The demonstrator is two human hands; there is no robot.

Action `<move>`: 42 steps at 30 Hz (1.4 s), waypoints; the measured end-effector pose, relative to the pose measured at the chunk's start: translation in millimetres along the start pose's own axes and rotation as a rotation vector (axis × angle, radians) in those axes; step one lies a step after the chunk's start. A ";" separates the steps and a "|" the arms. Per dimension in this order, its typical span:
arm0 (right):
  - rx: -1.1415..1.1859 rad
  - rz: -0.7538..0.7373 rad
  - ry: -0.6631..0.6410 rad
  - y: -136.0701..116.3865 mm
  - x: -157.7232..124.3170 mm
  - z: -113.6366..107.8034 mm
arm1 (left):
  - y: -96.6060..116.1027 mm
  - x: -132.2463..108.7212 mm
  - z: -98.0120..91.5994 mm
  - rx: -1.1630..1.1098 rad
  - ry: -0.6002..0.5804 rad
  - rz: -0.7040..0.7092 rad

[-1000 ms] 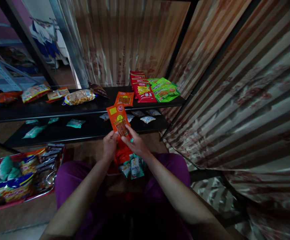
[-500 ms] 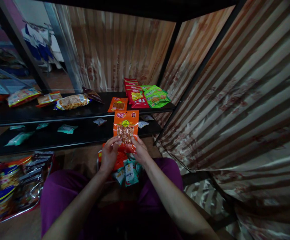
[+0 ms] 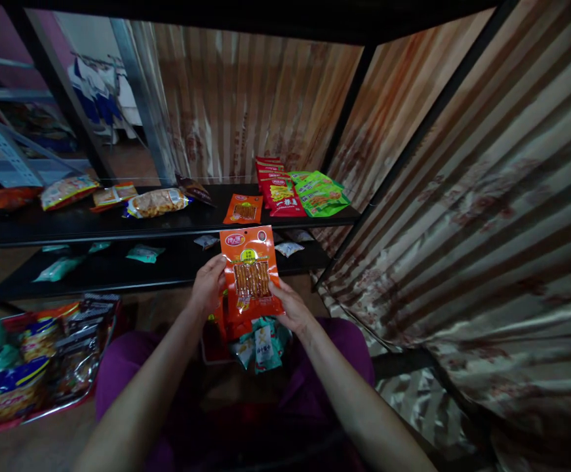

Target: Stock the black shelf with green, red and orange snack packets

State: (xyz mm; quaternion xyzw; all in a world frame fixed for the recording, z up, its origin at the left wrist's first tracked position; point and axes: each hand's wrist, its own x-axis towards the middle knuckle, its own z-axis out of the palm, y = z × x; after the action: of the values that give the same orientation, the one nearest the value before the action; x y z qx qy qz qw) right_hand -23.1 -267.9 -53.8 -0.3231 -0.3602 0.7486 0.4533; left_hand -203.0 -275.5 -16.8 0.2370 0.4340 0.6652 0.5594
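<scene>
Between my hands is an orange snack packet [image 3: 252, 278], upright and facing me, with brown sticks showing through its clear window. My left hand [image 3: 208, 286] grips its left edge. On the lower right edge, my right hand [image 3: 290, 305] holds it with the thumb over the front. Below the packet, teal snack packets [image 3: 265, 347] lie in a heap between my knees, partly hidden. Just beyond my hands, a similar orange packet [image 3: 243, 208] lies on the black upper shelf [image 3: 187, 221], beside red packets [image 3: 285, 195] and green packets [image 3: 320, 193].
Several other snack bags, including a clear bag of brown snacks [image 3: 157, 202], line the shelf's left part. Teal packets [image 3: 61, 269] and small pale packets [image 3: 289, 248] lie on the lower shelf. A red-rimmed basket [image 3: 44, 417] of snacks stands at left. A striped curtain [image 3: 462, 216] hangs at right.
The orange packet has come slightly lower and closer to me. My left hand has shifted from its bottom edge up to its left edge. The view has turned a little left.
</scene>
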 end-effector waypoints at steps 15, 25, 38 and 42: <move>0.085 0.047 -0.010 13.7 1.6 2.5 | -5.5 10.9 -3.5 -0.009 0.191 0.005; 0.153 0.062 -0.036 14.1 12.3 -7.0 | -7.2 7.1 -16.0 0.018 0.080 -0.028; 0.018 -0.039 0.003 -10.4 18.3 2.3 | -10.7 -3.6 -15.6 0.006 0.070 0.005; 0.018 -0.078 0.107 -19.9 30.0 6.3 | -8.4 -7.9 -15.4 0.013 0.062 0.000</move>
State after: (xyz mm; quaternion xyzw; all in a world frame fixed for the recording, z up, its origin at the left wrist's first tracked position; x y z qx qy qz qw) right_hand -30.8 -235.5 -38.5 -0.3443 -0.3410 0.7152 0.5036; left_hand -208.7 -287.9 -30.4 0.2201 0.4552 0.6695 0.5441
